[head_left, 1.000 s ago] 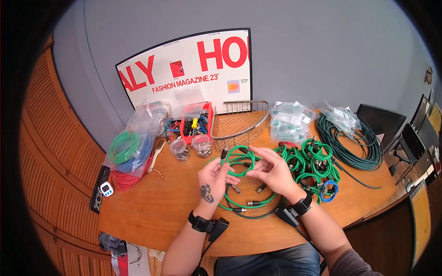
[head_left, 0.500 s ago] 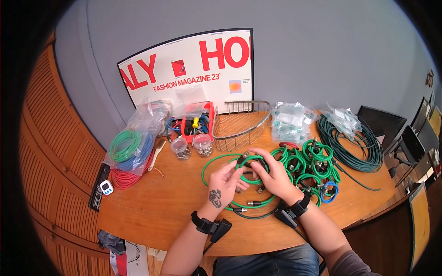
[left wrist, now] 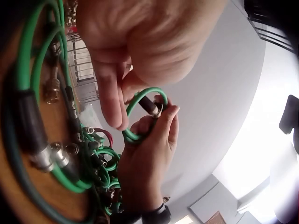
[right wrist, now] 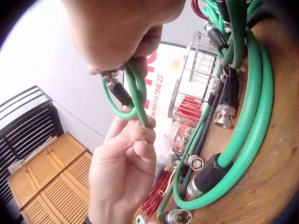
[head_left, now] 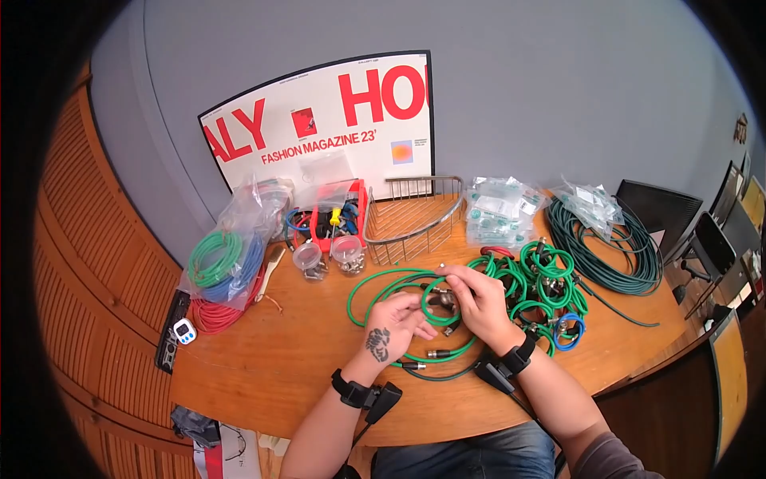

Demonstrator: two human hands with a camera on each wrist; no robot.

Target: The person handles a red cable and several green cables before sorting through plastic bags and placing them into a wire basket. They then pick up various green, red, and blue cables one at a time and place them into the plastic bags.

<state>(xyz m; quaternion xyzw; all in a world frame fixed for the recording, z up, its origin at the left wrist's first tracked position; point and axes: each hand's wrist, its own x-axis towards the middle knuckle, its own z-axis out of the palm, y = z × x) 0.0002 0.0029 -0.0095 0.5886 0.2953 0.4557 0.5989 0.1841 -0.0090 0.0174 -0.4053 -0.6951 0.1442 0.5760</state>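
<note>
A green cable [right wrist: 139, 93], wound into a small coil, is up off the table between my two hands. My right hand [head_left: 479, 305] grips the coil, its thumb and fingers closed near a black-booted metal connector [right wrist: 122, 94]. On the other side, my left hand [head_left: 399, 326] pinches the cable at the bottom of the coil, as the right wrist view shows. Below the hands, larger loops of green cable [head_left: 349, 302] and a dark cable [right wrist: 201, 137] lie on the wooden table [head_left: 279, 375]. Metal connectors [head_left: 437, 354] cap their ends.
A heap of coiled green cables [head_left: 573, 279] lies to the right, with a blue coil [head_left: 582, 334] at its edge. Behind are a wire basket [head_left: 415, 235], a red bin [head_left: 361, 209], small tubs [head_left: 348, 254], plastic bags [head_left: 503, 209] and a large dark cable coil [head_left: 650, 267].
The small coil went from the left hand's side to the right hand, which now grips it with its connector. The left hand moved slightly right and lower, its fingers now lower on the coil.
</note>
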